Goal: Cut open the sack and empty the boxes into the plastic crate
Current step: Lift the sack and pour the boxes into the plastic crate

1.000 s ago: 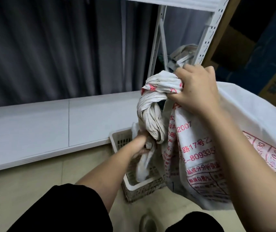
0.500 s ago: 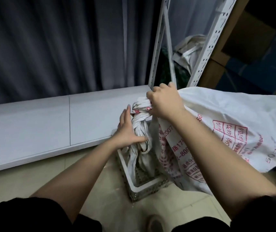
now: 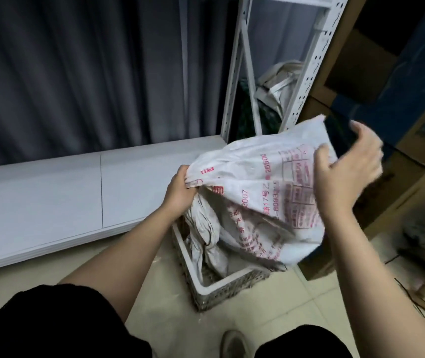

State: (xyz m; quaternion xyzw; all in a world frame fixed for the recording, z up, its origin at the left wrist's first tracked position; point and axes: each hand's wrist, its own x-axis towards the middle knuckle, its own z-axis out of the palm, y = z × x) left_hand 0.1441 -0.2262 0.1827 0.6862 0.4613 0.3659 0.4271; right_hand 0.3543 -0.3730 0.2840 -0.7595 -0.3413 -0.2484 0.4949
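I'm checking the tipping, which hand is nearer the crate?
Left. The left hand grips the sack just above the crate; the right hand is higher, off to its right.

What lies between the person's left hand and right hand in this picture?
In the head view, the white sack with red print spans between the left hand and right hand, over the plastic crate.

Our left hand (image 3: 180, 192) reaches forward, fingers curled tight in a grip. Our right hand (image 3: 345, 174) is raised on the right, blurred, fingers spread and loosely bent.
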